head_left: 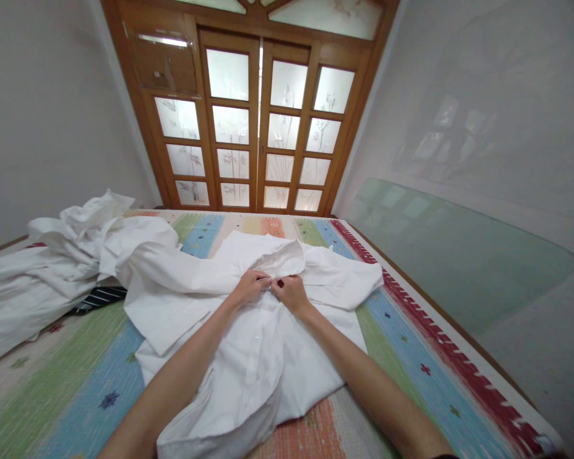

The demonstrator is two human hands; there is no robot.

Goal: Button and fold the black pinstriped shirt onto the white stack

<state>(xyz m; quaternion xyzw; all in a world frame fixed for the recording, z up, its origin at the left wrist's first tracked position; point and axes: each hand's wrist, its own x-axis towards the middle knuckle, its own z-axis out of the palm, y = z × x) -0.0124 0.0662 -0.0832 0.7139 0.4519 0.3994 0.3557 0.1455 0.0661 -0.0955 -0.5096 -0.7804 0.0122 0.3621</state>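
Note:
A white button-up shirt lies spread out in front of me, its collar at the far side and a sleeve out to each side. Just below the collar, my left hand pinches the shirt's front edge. Close beside it, almost touching, my right hand is closed on the same front edge from the right. Whatever small part sits between the fingertips is hidden. Further down, the front placket runs toward me, and the near hem is loosely folded over.
A heap of crumpled white clothes lies to the left, with a black striped tie partly under it. Beneath everything is a colourful striped cover. A wall stands on the right, and wooden glass-paned doors are at the back.

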